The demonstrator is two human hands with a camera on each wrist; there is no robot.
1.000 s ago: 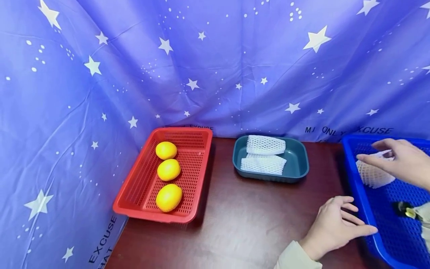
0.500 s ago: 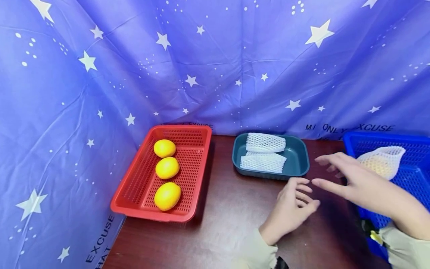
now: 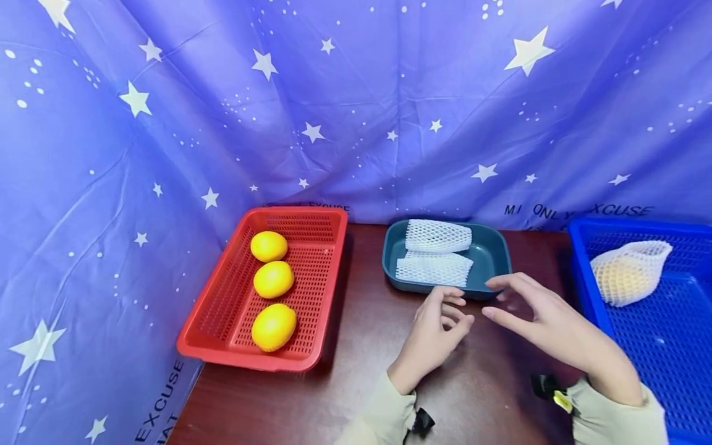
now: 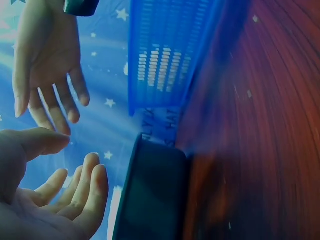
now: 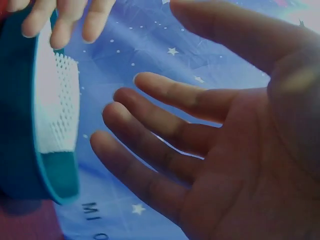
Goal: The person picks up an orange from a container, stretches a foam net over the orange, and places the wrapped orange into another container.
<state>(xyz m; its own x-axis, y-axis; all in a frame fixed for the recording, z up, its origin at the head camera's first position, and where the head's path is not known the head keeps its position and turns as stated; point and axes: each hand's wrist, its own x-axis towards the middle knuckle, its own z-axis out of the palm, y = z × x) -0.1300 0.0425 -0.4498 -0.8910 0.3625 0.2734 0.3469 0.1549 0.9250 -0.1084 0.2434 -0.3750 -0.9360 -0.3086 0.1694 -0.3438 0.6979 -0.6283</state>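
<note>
Two white foam-mesh sleeves [image 3: 437,237] lay side by side in an oblong dark-teal tray [image 3: 492,262] at the far middle of a glossy red-brown wooden counter [image 3: 361,377]. At the tray's near side was the left hand [image 3: 425,340], fingers loosely bent, its grip fairly wide and holding nothing. The right hand [image 3: 545,316], near the tray's right end, had a wide grip, thumb well apart from the fingers, also holding nothing. On the left, three yellow rounded fruits [image 3: 274,279] sat in a row inside a red perforated plastic basket [image 3: 321,309]. On the right, a blue perforated plastic basket [image 3: 589,278] held a mesh-wrapped pale-yellow fruit [image 3: 625,275] towards its far left.
</note>
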